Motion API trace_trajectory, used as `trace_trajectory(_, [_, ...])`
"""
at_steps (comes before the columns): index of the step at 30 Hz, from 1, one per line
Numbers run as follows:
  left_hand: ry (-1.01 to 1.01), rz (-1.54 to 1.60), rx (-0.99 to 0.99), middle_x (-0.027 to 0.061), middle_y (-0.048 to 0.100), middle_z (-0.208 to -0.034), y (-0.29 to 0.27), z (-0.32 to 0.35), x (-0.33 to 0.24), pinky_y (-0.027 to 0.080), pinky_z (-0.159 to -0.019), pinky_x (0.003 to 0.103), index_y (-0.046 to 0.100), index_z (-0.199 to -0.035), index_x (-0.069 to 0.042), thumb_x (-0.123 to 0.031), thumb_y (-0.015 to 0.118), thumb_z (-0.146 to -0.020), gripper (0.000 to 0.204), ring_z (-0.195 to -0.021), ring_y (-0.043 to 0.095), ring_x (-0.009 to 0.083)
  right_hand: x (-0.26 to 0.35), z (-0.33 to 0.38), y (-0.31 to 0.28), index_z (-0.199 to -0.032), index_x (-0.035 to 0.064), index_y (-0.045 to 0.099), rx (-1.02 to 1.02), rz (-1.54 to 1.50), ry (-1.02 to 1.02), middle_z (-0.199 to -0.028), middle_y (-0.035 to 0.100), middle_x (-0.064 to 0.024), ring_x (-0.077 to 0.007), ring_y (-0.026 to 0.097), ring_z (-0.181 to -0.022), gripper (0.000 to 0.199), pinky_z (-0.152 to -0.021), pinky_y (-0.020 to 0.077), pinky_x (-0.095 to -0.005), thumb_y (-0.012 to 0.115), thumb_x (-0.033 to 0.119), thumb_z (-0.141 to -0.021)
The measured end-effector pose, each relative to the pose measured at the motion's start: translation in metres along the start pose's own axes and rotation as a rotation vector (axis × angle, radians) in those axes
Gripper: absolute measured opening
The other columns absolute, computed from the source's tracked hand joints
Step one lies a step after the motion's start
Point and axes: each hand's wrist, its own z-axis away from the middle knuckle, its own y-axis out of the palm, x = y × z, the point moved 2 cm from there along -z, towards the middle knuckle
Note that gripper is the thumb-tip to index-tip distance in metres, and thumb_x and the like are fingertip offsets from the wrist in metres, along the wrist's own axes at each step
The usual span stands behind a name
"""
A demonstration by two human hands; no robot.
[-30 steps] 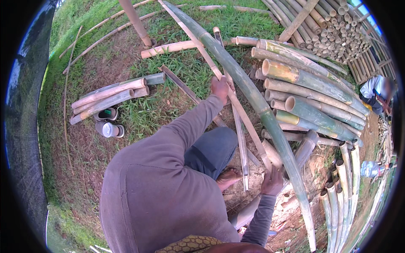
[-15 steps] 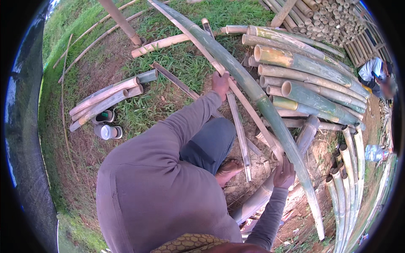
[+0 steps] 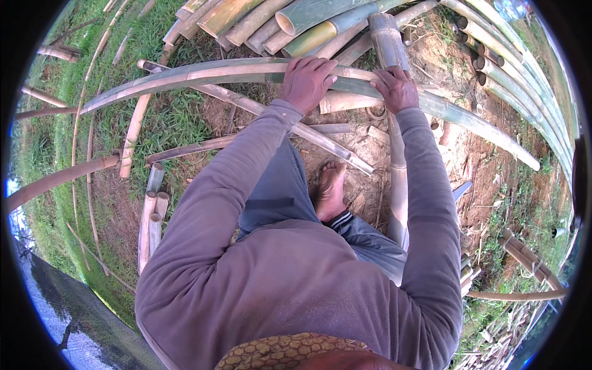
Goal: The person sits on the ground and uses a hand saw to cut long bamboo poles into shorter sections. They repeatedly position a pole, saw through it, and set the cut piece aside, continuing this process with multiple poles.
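Both hands, left hand (image 3: 306, 80) and right hand (image 3: 395, 87), were clamped on the long split bamboo strip (image 3: 185, 77), held across above the bare ground. Step looked like positioning it; next needs a steady two-hand shift.

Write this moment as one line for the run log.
left hand: gripping long green split bamboo pole | right hand: gripping same pole | bare foot: on soil | stacked bamboo culms: behind

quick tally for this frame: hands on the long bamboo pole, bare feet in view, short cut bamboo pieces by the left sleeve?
Hands on the long bamboo pole: 2, the left hand and the right hand
Bare feet: 1, the bare foot
Short cut bamboo pieces in the bundle by the left sleeve: about 4, ends overlap
Total: about 7
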Motion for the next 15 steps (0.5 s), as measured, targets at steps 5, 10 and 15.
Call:
trace_trajectory(5, [0.097, 0.114, 0.076, 0.0108, 0.077, -0.124, 0.031, -0.005, 0.012, 0.05, -0.105, 0.053, 0.075, -0.127, -0.009, -0.022, 0.071, -0.101, 0.029, -0.117, 0.069, 0.0344, -0.001, 0.013, 0.009, -0.133, 0.0267, 0.076, -0.027, 0.03, 0.1, -0.136, 0.067, -0.0054, -0.0357, 0.06, -0.13, 0.044, -0.114, 0.0453, -0.0531, 0.079, 0.046, -0.094])
trace_trajectory(10, [0.118, 0.119, 0.081, 0.0109, 0.077, -0.125, 0.03, -0.006, 0.017, 0.05, -0.107, 0.047, 0.075, -0.126, -0.009, -0.019, 0.073, -0.099, 0.029, -0.117, 0.071, 0.031, -0.01, 0.12, -0.029, -0.144, 0.0206, 0.066, -0.364, -0.027, 0.489, -0.141, 0.064, -0.0121, -0.0362, 0.058, -0.132, 0.056, -0.114, 0.0415, -0.0532, 0.081, 0.039, -0.093])
trace_trajectory(15, [0.101, -0.044, 0.208, 0.0031, 0.077, -0.127, 0.024, -0.01, 0.012, 0.047, -0.108, 0.045, 0.075, -0.129, -0.014, -0.025, 0.07, -0.101, 0.031, -0.124, 0.069, 0.0224, -0.035, 0.372, -0.042, -0.141, 0.0143, 0.065, -0.011, 0.253, 1.492, -0.143, 0.061, -0.0169, -0.0378, 0.055, -0.137, 0.064, -0.113, 0.0427, -0.0578, 0.07, 0.059, -0.095])
